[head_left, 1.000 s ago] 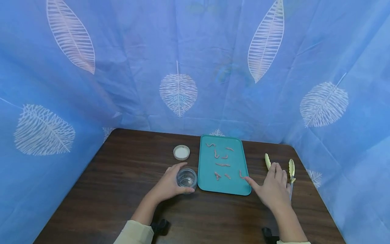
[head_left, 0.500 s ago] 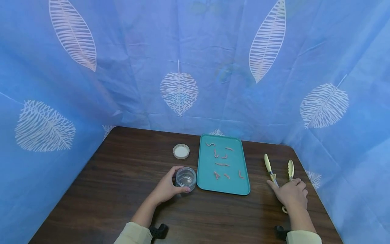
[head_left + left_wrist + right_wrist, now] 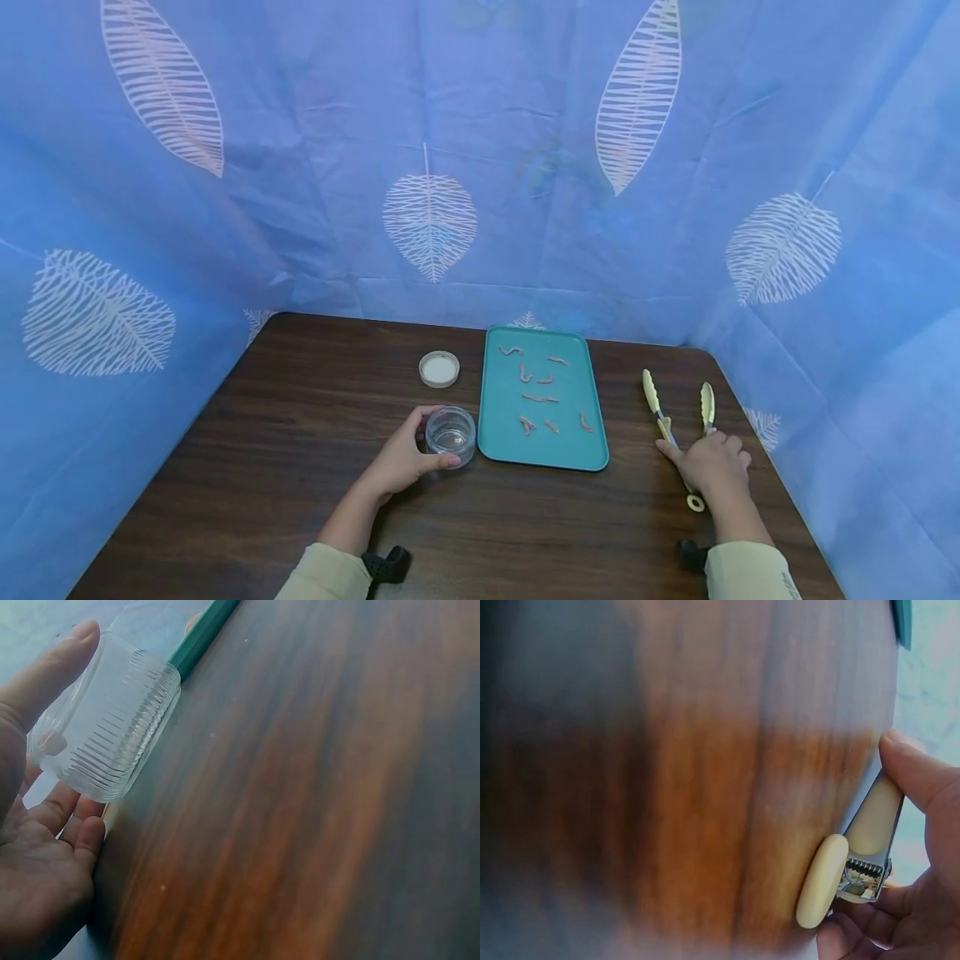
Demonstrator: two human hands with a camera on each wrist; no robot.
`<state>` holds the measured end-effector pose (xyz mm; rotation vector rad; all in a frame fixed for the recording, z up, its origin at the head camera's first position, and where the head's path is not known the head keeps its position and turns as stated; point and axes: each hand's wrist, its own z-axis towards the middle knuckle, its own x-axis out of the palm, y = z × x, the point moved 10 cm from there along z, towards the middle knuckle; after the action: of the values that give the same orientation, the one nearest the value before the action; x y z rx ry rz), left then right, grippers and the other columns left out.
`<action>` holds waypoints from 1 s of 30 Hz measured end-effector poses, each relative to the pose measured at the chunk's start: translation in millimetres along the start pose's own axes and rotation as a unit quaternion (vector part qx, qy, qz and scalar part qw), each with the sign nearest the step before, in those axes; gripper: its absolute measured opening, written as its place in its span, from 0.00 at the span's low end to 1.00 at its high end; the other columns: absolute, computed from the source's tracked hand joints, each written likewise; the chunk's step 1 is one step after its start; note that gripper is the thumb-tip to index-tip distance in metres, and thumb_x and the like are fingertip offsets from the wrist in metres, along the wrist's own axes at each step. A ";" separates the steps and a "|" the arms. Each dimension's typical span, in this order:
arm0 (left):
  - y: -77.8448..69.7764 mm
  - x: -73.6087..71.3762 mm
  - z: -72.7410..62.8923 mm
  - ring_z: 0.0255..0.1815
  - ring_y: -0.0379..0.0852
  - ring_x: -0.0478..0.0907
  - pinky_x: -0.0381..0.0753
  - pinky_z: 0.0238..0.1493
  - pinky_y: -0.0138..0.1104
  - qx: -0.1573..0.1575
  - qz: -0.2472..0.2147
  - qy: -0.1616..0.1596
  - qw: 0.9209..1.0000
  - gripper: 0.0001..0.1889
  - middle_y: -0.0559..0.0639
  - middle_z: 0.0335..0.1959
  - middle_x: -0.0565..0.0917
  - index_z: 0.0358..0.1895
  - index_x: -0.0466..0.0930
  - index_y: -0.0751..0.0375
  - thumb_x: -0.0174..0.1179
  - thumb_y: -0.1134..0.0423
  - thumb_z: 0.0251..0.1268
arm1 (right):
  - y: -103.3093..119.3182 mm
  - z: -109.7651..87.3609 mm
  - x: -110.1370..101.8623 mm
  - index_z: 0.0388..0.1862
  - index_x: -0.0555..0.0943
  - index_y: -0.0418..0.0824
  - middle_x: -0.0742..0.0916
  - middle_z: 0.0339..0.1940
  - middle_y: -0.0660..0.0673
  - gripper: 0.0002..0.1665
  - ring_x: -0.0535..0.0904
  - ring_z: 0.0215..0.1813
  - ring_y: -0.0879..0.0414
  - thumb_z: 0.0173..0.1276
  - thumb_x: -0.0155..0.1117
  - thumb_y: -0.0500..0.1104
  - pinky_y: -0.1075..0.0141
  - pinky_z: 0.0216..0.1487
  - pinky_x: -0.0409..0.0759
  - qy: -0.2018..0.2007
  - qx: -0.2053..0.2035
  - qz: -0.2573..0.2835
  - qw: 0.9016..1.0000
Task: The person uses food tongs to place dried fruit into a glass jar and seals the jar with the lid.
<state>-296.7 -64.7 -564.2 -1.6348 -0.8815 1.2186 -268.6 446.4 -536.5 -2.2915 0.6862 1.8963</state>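
Hung at far left, and on across the back to far right, with blue cloth [image 3: 315,167] printed with white leaf shapes. Spread below with a dark brown wood-grain tabletop [image 3: 247,467]. Coming in from the near side at left, out of a pale sleeve [image 3: 326,573] with a black wrist mount [image 3: 388,565] beside it: left grip [image 3: 397,461]. Grasping a glass jar [image 3: 451,437] there, thumb on the near side, fingers round the far left side. Standing upright and lidless on the tabletop, with ribbed clear walls in the left wrist view. Just behind the jar, lying apart from it, white face up: round lid [image 3: 439,369].

Next to the right, so close beside the jar that cannot tell whether touching: teal tray [image 3: 543,450], long side running away from the person. Scattered over it: eight thin pink strips [image 3: 540,398], some curled, some nearly straight.

Well apart to the right, near the tabletop's right edge: tongs [image 3: 666,427], arms spread, pale yellow tips pointing away, ring [image 3: 696,503] at the near end. Holding these toward the near end: right grip [image 3: 716,467], thumb on the left arm, fingers curled underneath, partly hidden. Showing between the arms, in the right wrist view: metal spring [image 3: 862,870].
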 end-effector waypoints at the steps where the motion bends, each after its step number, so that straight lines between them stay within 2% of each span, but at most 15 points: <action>1: 0.3 -0.5 -0.2 0.68 0.52 0.76 0.76 0.68 0.53 -0.003 -0.002 -0.002 1.000 0.47 0.49 0.68 0.81 0.77 0.71 0.38 0.86 0.48 0.53 | 0.3 0.7 -0.4 0.55 0.66 0.09 0.71 0.52 0.13 0.63 0.66 0.56 0.23 0.79 0.54 0.76 0.33 0.62 0.66 0.001 0.000 0.002 1.000; 5: -2.6 -2.1 -0.2 0.69 0.53 0.77 0.76 0.69 0.54 0.002 -0.010 -0.004 1.000 0.46 0.50 0.68 0.81 0.77 0.71 0.39 0.86 0.50 0.55 | 2.6 3.1 -4.2 0.54 0.65 0.09 0.72 0.48 0.15 0.57 0.69 0.52 0.24 0.80 0.57 0.70 0.35 0.59 0.70 -0.012 0.000 0.013 1.000; 8: -6.1 -4.0 -0.2 0.70 0.53 0.77 0.75 0.71 0.57 0.007 -0.014 -0.007 1.000 0.45 0.50 0.68 0.81 0.77 0.71 0.40 0.85 0.51 0.56 | 4.1 4.2 -5.8 0.57 0.63 0.07 0.71 0.48 0.14 0.58 0.72 0.48 0.27 0.80 0.59 0.68 0.39 0.50 0.78 -0.019 0.000 0.030 0.999; 11: -5.6 -4.1 0.5 0.71 0.53 0.77 0.74 0.73 0.58 0.005 -0.012 -0.008 1.000 0.45 0.49 0.68 0.81 0.77 0.71 0.40 0.85 0.51 0.55 | 4.9 3.2 -6.2 0.59 0.61 0.05 0.70 0.48 0.14 0.58 0.73 0.46 0.28 0.81 0.58 0.66 0.43 0.43 0.79 -0.015 0.001 0.043 0.999; 18: -1.9 0.0 1.2 0.71 0.53 0.76 0.73 0.74 0.58 0.001 -0.012 -0.004 1.000 0.46 0.49 0.70 0.81 0.77 0.70 0.39 0.85 0.47 0.55 | 5.7 -4.0 -3.3 0.62 0.60 0.03 0.68 0.53 0.11 0.54 0.68 0.56 0.19 0.86 0.53 0.62 0.34 0.59 0.72 -0.009 0.003 0.056 0.998; 20: -1.5 0.2 0.6 0.72 0.54 0.75 0.72 0.74 0.58 0.001 -0.012 -0.003 1.000 0.46 0.49 0.70 0.81 0.77 0.70 0.39 0.85 0.47 0.56 | 9.1 -5.1 -4.4 0.61 0.62 0.05 0.67 0.54 0.10 0.51 0.67 0.58 0.17 0.87 0.52 0.61 0.33 0.60 0.70 -0.012 -0.005 0.058 0.998; 23: -0.4 -0.1 -0.3 0.72 0.53 0.76 0.73 0.74 0.58 -0.001 -0.013 -0.003 1.000 0.46 0.49 0.70 0.81 0.77 0.70 0.39 0.85 0.48 0.55 | 15.4 -7.5 -6.0 0.68 0.57 0.07 0.63 0.58 0.10 0.51 0.74 0.50 0.22 0.88 0.53 0.59 0.37 0.52 0.75 -0.011 -0.006 0.084 0.996; 27: -0.5 -0.9 -1.6 0.70 0.53 0.76 0.73 0.73 0.58 0.001 -0.011 -0.005 1.000 0.46 0.49 0.69 0.81 0.77 0.71 0.40 0.85 0.48 0.55 | 29.8 -11.5 -11.8 0.77 0.50 0.10 0.60 0.63 0.12 0.52 0.77 0.34 0.35 0.88 0.55 0.56 0.46 0.35 0.78 -0.018 -0.009 0.109 0.994; 30: -2.2 -0.8 -2.3 0.70 0.52 0.77 0.74 0.71 0.57 0.005 -0.010 -0.005 1.000 0.46 0.49 0.69 0.81 0.77 0.71 0.40 0.85 0.49 0.55 | 45.2 -14.8 -20.3 0.80 0.51 0.13 0.60 0.67 0.14 0.50 0.78 0.37 0.34 0.87 0.57 0.54 0.45 0.36 0.79 -0.041 -0.026 0.103 0.993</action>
<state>-294.8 -65.2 -561.6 -1.6103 -0.8940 1.2162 -275.5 406.6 -504.2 -2.2343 0.9040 2.1074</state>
